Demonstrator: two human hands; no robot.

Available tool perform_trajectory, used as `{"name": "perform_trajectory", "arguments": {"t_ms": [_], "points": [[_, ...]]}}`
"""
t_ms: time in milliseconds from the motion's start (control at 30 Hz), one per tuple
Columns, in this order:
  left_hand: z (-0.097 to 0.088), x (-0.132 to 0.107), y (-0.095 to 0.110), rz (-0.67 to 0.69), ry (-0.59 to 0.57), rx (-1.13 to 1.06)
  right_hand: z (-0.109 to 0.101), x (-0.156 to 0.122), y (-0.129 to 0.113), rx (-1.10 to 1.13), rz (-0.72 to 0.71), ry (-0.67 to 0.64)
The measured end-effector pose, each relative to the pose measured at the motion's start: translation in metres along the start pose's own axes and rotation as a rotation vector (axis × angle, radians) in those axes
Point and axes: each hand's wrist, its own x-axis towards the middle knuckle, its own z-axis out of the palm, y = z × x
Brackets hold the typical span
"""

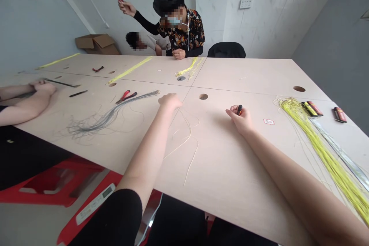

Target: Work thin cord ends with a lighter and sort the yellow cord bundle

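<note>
left grip (pixel 170 102) curled, any hold hidden, with loose pale wires (pixel 184 138) near at its 6 o'clock; right grip (pixel 240 118) closed on a small black-and-red cylinder (pixel 239 110); red-handled pliers (pixel 126 97) at 9 o'clock.

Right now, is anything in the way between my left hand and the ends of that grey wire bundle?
Nothing visible stands in the way. Your left hand rests right by the tips of the grey wire bundle, with only the pale tabletop beneath them. From this view, I can't tell whether your fingers already touch the wires.
</note>
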Motion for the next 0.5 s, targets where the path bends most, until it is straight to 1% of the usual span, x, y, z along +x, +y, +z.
{"name": "perform_trajectory", "arguments": {"t_ms": [100, 233, 333, 500], "points": [[0.003, 0.011, -0.011, -0.079, -0.109, -0.046, 0.0, 0.0, 0.0, 0.012, 0.004, 0.006], [0.014, 0.021, -0.017, -0.068, -0.258, -0.12, 0.0, 0.0, 0.001, 0.023, -0.004, -0.013], [0.017, 0.024, -0.019, -0.073, -0.264, -0.081, -0.001, 0.0, 0.001, 0.018, -0.011, -0.02], [0.016, 0.03, -0.028, -0.122, -0.255, -0.087, -0.002, 0.001, 0.001, 0.035, 0.0, -0.019]]}}
